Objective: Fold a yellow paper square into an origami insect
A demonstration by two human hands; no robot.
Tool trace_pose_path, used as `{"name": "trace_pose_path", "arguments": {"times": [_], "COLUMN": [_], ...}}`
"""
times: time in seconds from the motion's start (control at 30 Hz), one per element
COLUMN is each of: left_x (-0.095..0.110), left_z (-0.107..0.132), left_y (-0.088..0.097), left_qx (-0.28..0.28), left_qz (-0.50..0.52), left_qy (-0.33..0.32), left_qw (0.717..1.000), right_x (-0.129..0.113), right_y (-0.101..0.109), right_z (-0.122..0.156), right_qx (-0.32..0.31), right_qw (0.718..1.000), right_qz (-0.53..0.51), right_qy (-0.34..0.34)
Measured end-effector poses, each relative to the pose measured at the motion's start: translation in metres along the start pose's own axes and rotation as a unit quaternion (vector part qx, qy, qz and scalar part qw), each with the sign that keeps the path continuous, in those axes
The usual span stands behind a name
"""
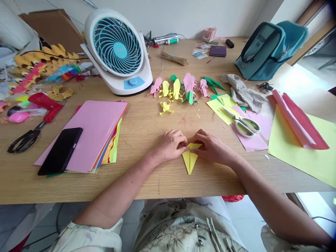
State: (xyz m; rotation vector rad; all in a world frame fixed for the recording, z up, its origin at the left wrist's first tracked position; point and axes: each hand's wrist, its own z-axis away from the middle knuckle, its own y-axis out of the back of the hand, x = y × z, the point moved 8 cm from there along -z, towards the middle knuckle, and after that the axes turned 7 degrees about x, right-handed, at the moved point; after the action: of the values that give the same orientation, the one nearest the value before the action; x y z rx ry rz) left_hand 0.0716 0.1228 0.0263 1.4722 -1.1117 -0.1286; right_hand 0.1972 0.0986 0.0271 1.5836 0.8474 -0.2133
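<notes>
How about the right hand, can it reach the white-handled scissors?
Probably yes: the right hand touches the folded yellow paper, but the white-handled scissors lie nearby with nothing on top.

Folded piece is matt paper, sharply creased. Table is smooth grained wood, low sheen. Scissors have plastic handles, shiny metal blades. Fan is smooth plastic. Rag is rough, wrinkled cloth. Bag: probably fabric, too far to confirm.
</notes>
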Motion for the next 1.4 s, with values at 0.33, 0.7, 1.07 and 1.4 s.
{"name": "trace_pose_path", "arguments": {"times": [0.33, 0.7, 1.07, 1.4], "left_x": [0.0, 0.008, 0.005, 0.0], "left_z": [0.001, 0.001, 0.0, -0.001], "left_y": [0.003, 0.01, 0.018, 0.022], "left_qx": [0.064, 0.058, 0.098, 0.134], "left_qz": [0.3, 0.258, 0.251, 0.263], "left_qy": [0.107, 0.041, 0.055, 0.067], "left_qw": [0.946, 0.964, 0.961, 0.953], "right_x": [0.02, 0.0, 0.0, 0.001], "right_y": [-0.016, -0.022, -0.024, -0.03], "right_z": [0.006, 0.009, 0.009, 0.01], "right_qx": [0.01, -0.055, -0.088, -0.103], "right_qw": [0.897, 0.933, 0.914, 0.919], "right_qz": [-0.408, -0.329, -0.367, -0.349], "right_qy": [-0.172, -0.135, -0.149, -0.152]}}
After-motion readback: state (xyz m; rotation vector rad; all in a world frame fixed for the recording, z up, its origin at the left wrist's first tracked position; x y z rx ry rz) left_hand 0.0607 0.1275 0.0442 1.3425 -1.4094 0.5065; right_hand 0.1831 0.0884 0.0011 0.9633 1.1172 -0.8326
